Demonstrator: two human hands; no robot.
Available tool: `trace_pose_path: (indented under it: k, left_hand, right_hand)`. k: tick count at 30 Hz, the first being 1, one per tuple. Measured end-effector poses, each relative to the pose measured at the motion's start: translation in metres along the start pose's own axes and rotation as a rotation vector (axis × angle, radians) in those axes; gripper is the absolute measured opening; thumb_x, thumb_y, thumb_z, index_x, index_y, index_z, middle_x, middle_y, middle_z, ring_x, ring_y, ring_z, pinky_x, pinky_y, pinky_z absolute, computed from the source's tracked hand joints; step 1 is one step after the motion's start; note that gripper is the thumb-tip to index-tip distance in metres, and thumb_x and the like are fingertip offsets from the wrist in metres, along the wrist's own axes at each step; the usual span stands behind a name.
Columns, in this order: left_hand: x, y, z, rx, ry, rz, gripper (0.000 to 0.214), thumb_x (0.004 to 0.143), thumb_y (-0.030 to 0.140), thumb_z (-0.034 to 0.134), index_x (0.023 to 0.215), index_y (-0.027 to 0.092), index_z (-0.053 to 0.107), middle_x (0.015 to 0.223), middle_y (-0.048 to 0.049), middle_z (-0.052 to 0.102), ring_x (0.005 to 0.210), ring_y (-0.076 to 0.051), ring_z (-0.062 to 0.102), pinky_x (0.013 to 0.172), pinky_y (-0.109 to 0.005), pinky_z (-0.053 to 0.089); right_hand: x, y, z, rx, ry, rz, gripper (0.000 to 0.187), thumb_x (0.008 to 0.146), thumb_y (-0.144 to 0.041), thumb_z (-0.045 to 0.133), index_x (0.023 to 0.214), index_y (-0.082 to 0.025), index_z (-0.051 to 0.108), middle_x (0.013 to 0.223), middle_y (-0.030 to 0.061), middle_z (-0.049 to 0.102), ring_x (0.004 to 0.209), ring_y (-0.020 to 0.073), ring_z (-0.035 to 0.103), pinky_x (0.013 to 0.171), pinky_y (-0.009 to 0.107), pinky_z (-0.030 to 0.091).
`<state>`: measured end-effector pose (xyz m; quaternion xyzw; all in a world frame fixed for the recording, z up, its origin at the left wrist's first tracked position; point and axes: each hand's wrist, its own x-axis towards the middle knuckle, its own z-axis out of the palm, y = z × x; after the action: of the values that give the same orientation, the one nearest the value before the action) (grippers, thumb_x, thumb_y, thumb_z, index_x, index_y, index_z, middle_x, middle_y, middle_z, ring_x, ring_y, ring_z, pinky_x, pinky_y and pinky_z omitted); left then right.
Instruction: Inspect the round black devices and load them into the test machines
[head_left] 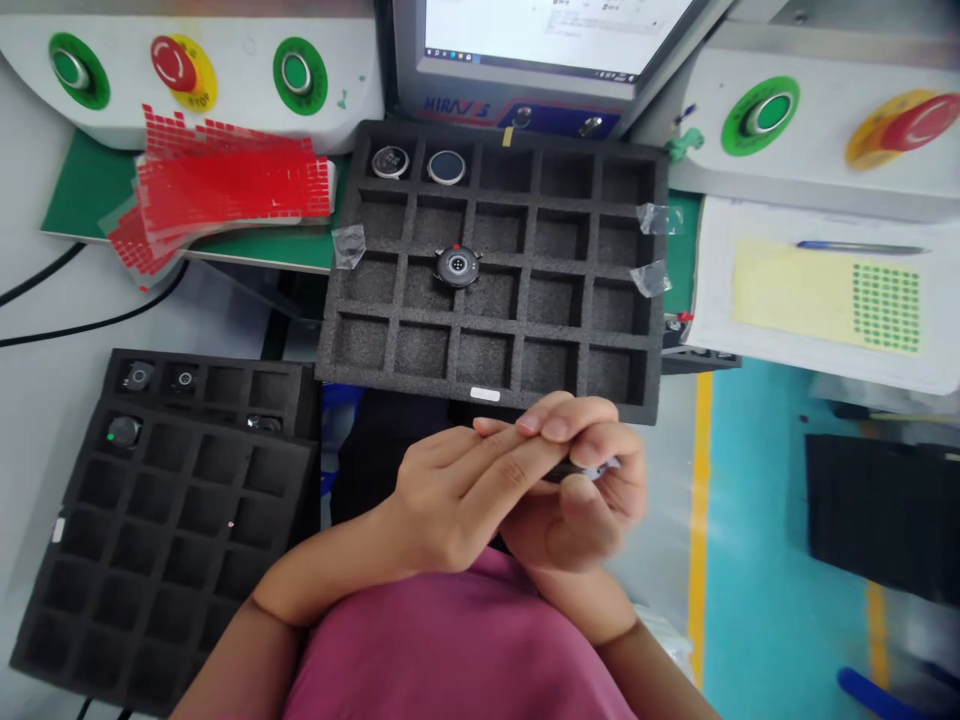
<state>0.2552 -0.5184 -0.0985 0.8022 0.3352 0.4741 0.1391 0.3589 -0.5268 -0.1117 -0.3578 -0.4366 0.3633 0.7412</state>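
Observation:
In front of my chest, my right hand (581,500) is closed around a small dark piece with a shiny silvery edge (592,468). It looks like a watch case, but the fingers cover most of it. My left hand (465,485) reaches across from the left, its fingers straight and lying over the piece and against the right fingertips; its thumb is hidden. Just beyond the hands is a black foam tray (491,330). A watch case (457,267), back side up, rests on the dividers of that tray. Two more watch cases, one (390,162) beside another (446,167), sit face up in its far-left compartments.
Stacked foam trays (172,480) with several watch cases stand at the left. Red-marked film sheets (232,185) lie behind them. A monitor (525,95) stands at the back, between panels with green buttons (296,73) and red stop buttons (174,65). Papers (825,350) and a pen (862,247) lie right.

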Motion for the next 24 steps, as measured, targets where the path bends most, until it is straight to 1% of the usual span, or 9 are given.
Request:
trace_pose_path:
  k: [2, 4, 6, 9, 11, 15, 19, 21, 24]
  left_hand:
    - [0.004, 0.001, -0.005, -0.049, -0.029, -0.036, 0.024, 0.103, 0.017, 0.046, 0.114, 0.007, 0.064, 0.103, -0.0109, 0.078, 0.091, -0.016, 0.075, 0.080, -0.022, 0.060]
    - [0.008, 0.002, -0.011, -0.116, -0.097, -0.080, 0.023, 0.102, 0.016, 0.047, 0.118, 0.009, 0.063, 0.107, -0.0103, 0.077, 0.094, -0.014, 0.075, 0.080, -0.019, 0.059]
    - [0.010, 0.002, -0.016, -0.147, -0.125, -0.128, 0.022, 0.101, 0.016, 0.049, 0.118, 0.010, 0.062, 0.106, -0.0088, 0.078, 0.086, -0.012, 0.075, 0.074, -0.019, 0.059]
    - [0.009, 0.003, -0.016, -0.121, -0.081, -0.170, 0.020, 0.100, 0.015, 0.052, 0.116, 0.010, 0.063, 0.097, -0.0061, 0.078, 0.070, -0.011, 0.072, 0.065, -0.021, 0.057]
    - [0.007, 0.003, -0.013, -0.092, -0.067, -0.167, 0.020, 0.100, 0.015, 0.053, 0.116, 0.009, 0.063, 0.094, -0.0057, 0.078, 0.069, -0.012, 0.071, 0.065, -0.022, 0.056]
    - [0.007, 0.006, -0.011, -0.051, -0.082, -0.146, 0.021, 0.102, 0.016, 0.049, 0.117, 0.009, 0.062, 0.096, -0.0060, 0.079, 0.077, -0.011, 0.074, 0.067, -0.021, 0.056]
    - [0.009, 0.007, -0.014, -0.055, -0.110, -0.129, 0.022, 0.103, 0.015, 0.047, 0.118, 0.009, 0.062, 0.105, -0.0085, 0.078, 0.090, -0.013, 0.075, 0.073, -0.020, 0.058]
    - [0.008, 0.007, -0.015, -0.030, -0.109, -0.107, 0.022, 0.103, 0.016, 0.048, 0.117, 0.010, 0.063, 0.106, -0.0092, 0.078, 0.087, -0.014, 0.075, 0.072, -0.022, 0.058]
    - [0.005, 0.006, -0.012, 0.001, -0.097, -0.086, 0.023, 0.104, 0.020, 0.046, 0.116, 0.010, 0.063, 0.105, -0.0099, 0.078, 0.076, -0.013, 0.074, 0.067, -0.024, 0.057]
  right_hand:
    - [0.001, 0.000, -0.001, -0.036, -0.019, -0.023, 0.006, 0.093, -0.022, 0.054, 0.095, -0.023, 0.060, 0.089, 0.0022, 0.055, 0.077, 0.0164, 0.061, 0.066, 0.034, 0.065]
    - [0.003, -0.002, -0.005, -0.102, -0.093, -0.060, 0.012, 0.094, -0.026, 0.058, 0.106, -0.025, 0.062, 0.094, 0.0031, 0.058, 0.081, 0.0183, 0.064, 0.069, 0.038, 0.066]
    - [0.006, -0.004, -0.011, -0.159, -0.189, -0.075, 0.018, 0.095, -0.027, 0.061, 0.113, -0.026, 0.063, 0.098, 0.0037, 0.061, 0.086, 0.0197, 0.067, 0.075, 0.041, 0.066]
    - [0.009, -0.004, -0.016, -0.134, -0.259, -0.042, 0.022, 0.095, -0.020, 0.059, 0.117, -0.024, 0.063, 0.101, 0.0050, 0.062, 0.092, 0.0201, 0.067, 0.081, 0.040, 0.065]
    - [0.009, -0.004, -0.016, -0.078, -0.247, -0.011, 0.022, 0.095, -0.018, 0.057, 0.116, -0.022, 0.064, 0.103, 0.0052, 0.062, 0.093, 0.0192, 0.066, 0.084, 0.039, 0.065]
    - [0.005, -0.006, -0.013, -0.022, -0.184, 0.039, 0.015, 0.097, -0.020, 0.056, 0.110, -0.022, 0.063, 0.101, 0.0049, 0.060, 0.093, 0.0176, 0.065, 0.089, 0.039, 0.065]
    - [0.005, -0.009, -0.012, -0.003, -0.206, 0.054, 0.011, 0.098, -0.022, 0.057, 0.108, -0.023, 0.062, 0.101, 0.0045, 0.061, 0.093, 0.0171, 0.065, 0.092, 0.040, 0.064]
    - [0.007, -0.010, -0.011, 0.039, -0.196, 0.062, 0.009, 0.098, -0.025, 0.058, 0.106, -0.023, 0.062, 0.100, 0.0040, 0.061, 0.090, 0.0165, 0.065, 0.092, 0.039, 0.064]
    - [0.009, -0.011, -0.007, 0.086, -0.160, 0.084, 0.005, 0.097, -0.024, 0.060, 0.100, -0.022, 0.061, 0.097, 0.0028, 0.059, 0.086, 0.0152, 0.065, 0.091, 0.038, 0.064]
